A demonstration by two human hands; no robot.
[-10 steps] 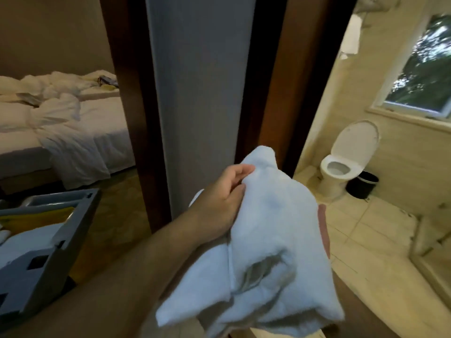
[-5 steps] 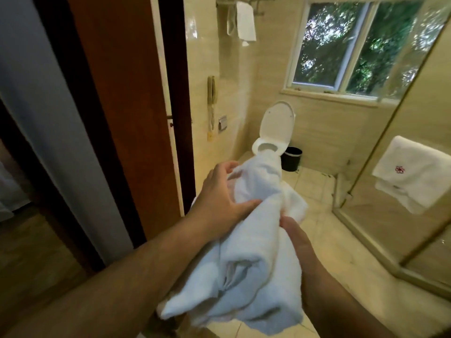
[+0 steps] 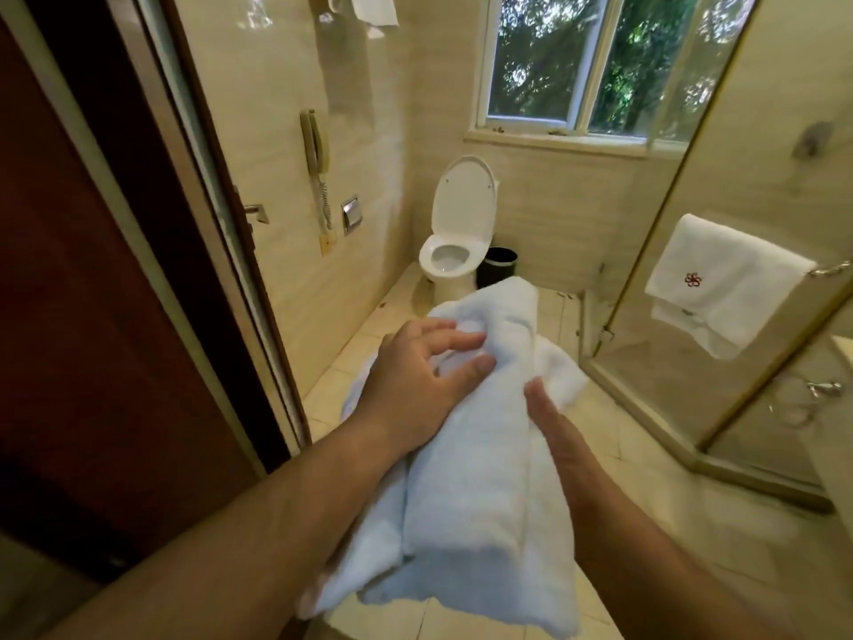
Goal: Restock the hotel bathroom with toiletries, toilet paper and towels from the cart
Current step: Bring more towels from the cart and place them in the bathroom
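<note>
I note: white towel [image 3: 475,501] bundled between both grips; left hand [image 3: 415,376] bunches its top fold, right hand [image 3: 549,427] clamps its side, thumb over.

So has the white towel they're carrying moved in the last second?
Yes. The towel has gone forward through the doorway: it was level with the door frame, and now is past it, nearer the toilet.

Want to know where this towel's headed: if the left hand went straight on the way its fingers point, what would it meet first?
The towel itself: the left hand grips its bunched fold, so the fingers meet cloth at once. Beyond that, likely the shower glass, though depth is unclear.
</note>
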